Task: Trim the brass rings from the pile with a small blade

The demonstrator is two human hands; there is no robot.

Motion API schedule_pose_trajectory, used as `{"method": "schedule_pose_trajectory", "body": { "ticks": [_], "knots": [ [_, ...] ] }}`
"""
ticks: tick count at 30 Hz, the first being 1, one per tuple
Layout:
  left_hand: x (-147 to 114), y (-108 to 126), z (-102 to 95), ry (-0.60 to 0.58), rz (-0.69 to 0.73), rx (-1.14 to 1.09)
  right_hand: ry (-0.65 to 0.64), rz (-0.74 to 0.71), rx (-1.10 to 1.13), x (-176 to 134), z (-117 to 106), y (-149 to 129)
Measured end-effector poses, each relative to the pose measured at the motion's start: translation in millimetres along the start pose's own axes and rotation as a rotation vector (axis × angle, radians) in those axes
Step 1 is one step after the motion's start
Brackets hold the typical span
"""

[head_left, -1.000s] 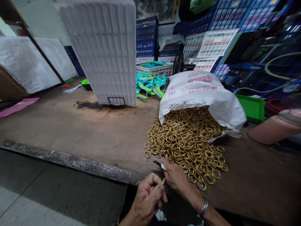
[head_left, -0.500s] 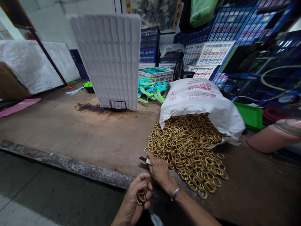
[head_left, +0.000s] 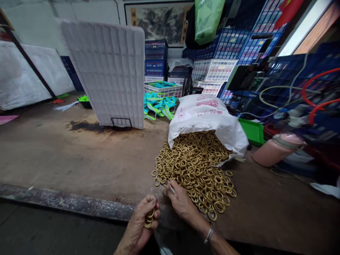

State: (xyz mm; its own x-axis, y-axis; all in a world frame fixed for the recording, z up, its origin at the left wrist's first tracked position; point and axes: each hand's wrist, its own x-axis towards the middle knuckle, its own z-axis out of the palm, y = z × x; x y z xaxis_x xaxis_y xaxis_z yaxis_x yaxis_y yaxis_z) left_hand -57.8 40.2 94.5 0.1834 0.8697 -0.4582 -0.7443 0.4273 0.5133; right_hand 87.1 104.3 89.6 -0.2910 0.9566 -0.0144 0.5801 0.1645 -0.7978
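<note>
My left hand (head_left: 140,221), at the table's front edge, is closed around several gold-coloured rings (head_left: 149,220) that show between its fingers and palm. To its right, my right hand (head_left: 180,200) pinches a small white-handled blade (head_left: 172,190), mostly hidden by the fingers. Its fingertips are beside a loose ring (head_left: 165,192) at the near left edge of a big pile of the same rings (head_left: 191,166). The pile spills from the mouth of a white woven sack (head_left: 204,113) with red print, lying on its side. A metal bangle circles my right wrist.
A ribbed white foam panel (head_left: 114,71) stands upright in a black wire holder (head_left: 121,123). Behind lie turquoise-and-green pieces (head_left: 159,104) and stacked crates (head_left: 212,69). A green tray (head_left: 251,131) and pink canister (head_left: 276,148) stand at right. The worn table edge (head_left: 66,202) runs along the front.
My view has swung to the right, so the scene sits further left. The blade in my right hand has turned, and its dark tip no longer sticks out leftward. My left hand keeps its rings.
</note>
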Motion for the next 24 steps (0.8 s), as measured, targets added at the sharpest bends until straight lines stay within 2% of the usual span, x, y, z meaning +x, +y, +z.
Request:
{"method": "schedule_pose_trajectory", "body": {
  "ticks": [3, 7, 11, 13, 15, 18, 22, 24],
  "knots": [
    [7, -5, 8.1, 0.040, 0.112, 0.217, -0.059, 0.127, 0.302, -6, -8, 2],
    [13, -17, 14.5, 0.115, 0.331, 0.632, -0.162, 0.311, 0.532, -15, -14, 1],
    [11, -23, 18.7, -0.035, 0.523, 0.831, -0.255, 0.409, 0.691, -25, -19, -6],
    [9, -22, 21.2, -0.091, 0.549, 0.867, -0.298, 0.443, 0.749, -29, -20, -9],
    [7, -21, 23.8, -0.082, 0.540, 0.870, -0.344, 0.465, 0.767, -31, -20, -9],
    [6, -18, 27.7, -0.027, 0.513, 0.860, -0.269, 0.428, 0.660, -33, -19, -4],
    [4, -18, 33.4, 0.002, 0.518, 0.866, -0.117, 0.169, 0.404, -35, -22, -2],
    [4, -19, 35.5, -0.007, 0.509, 0.850, -0.095, 0.111, 0.334, -35, -23, -3]
  ]
}}
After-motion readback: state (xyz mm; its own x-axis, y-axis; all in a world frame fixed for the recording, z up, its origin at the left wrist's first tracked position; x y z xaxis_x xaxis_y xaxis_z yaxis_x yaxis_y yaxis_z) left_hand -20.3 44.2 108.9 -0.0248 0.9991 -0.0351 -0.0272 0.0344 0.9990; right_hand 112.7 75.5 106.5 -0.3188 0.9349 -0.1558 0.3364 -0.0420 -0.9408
